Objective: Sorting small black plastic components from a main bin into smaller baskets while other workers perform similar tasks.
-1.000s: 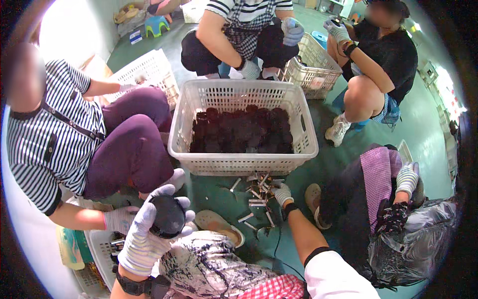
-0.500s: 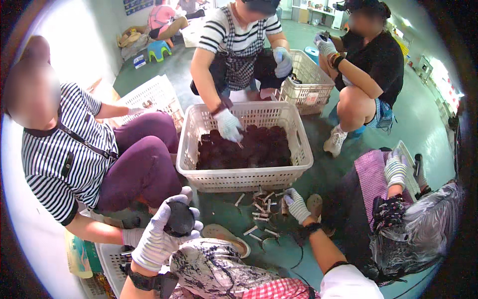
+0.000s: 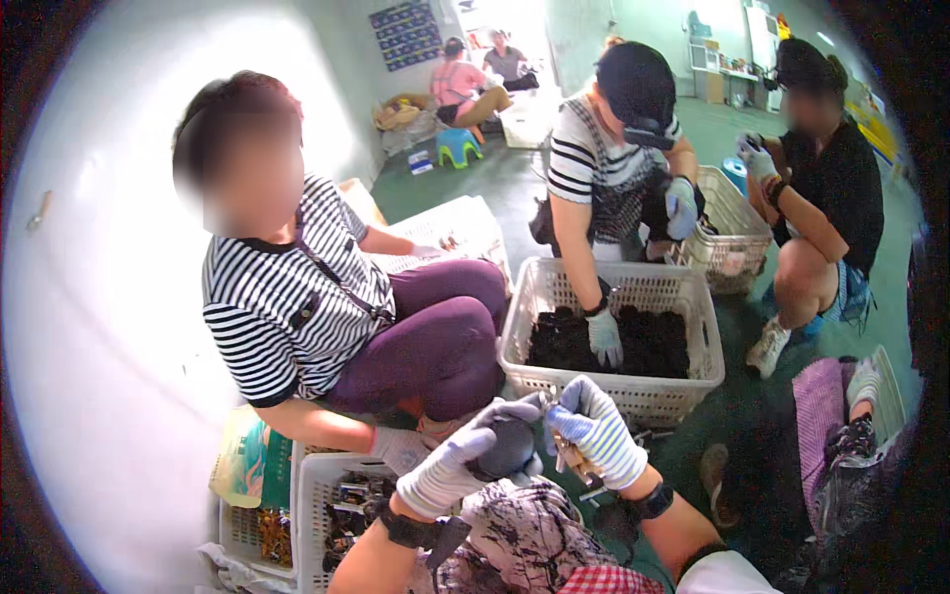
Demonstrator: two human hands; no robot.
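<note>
My left hand point(image 3: 445, 475), in a striped work glove, is closed around a dark, rounded object point(image 3: 507, 450) with a smooth top. My right hand point(image 3: 604, 441), gloved too, is up close beside it with thumb and fingers pinched together. Something small and metallic shows at those fingertips, and a tan piece point(image 3: 572, 457) shows under the palm; I cannot make out what either is. Beyond my hands stands a white plastic crate point(image 3: 614, 386) with many dark, rounded pieces point(image 3: 653, 342) inside. A co-worker's gloved hand point(image 3: 605, 340) reaches into it.
A co-worker in stripes point(image 3: 297, 297) sits close on my left. Beside them, a crate point(image 3: 315, 515) holds small dark and metal parts. Another co-worker point(image 3: 811, 198) squats at far right, near a second white crate point(image 3: 727, 252). A pink cloth point(image 3: 819, 426) lies at right.
My right hand has risen from the small pieces on the floor to beside my left hand. The view has swung left. The co-worker's hand has moved deeper into the crate.
</note>
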